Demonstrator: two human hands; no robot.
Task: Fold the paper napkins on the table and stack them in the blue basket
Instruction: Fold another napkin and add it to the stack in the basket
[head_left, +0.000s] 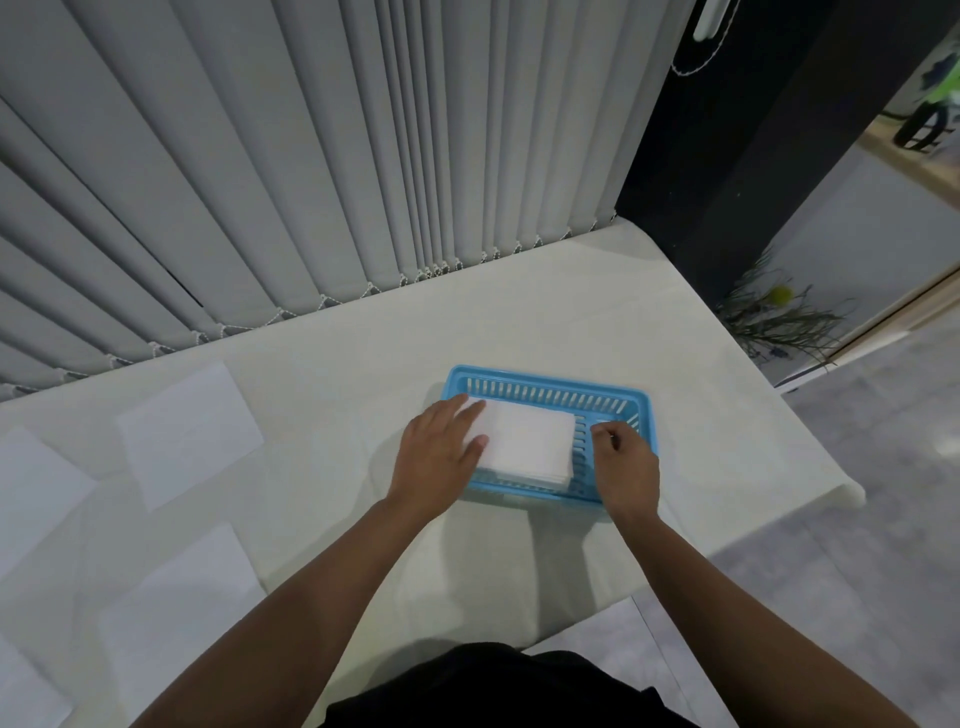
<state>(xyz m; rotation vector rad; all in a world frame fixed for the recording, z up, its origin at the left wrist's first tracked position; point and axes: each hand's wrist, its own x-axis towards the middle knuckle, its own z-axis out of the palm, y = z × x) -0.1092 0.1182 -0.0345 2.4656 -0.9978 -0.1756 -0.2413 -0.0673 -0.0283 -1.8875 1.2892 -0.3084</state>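
Grey vertical blinds (311, 156) hang behind a counter (363, 353) under a pale cloth, where the blue basket (550, 389) sits right of centre with a stack of folded napkins (530, 441) inside. The left hand (441, 447) lies flat and open on the stack's left edge, while the right hand (626, 460) is curled loosely at the basket's right rim (whether it grips anything I cannot tell). Unfolded napkins (189, 431) lie flat at the left.

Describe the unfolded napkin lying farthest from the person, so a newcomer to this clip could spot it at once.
Start at the grey vertical blinds behind the cream table. Just below their hem, on the table's left side, lies a flat white napkin, well left of the blue basket. It is the one nearest the blinds; the other loose napkins sit closer to the person or at the frame's left edge.
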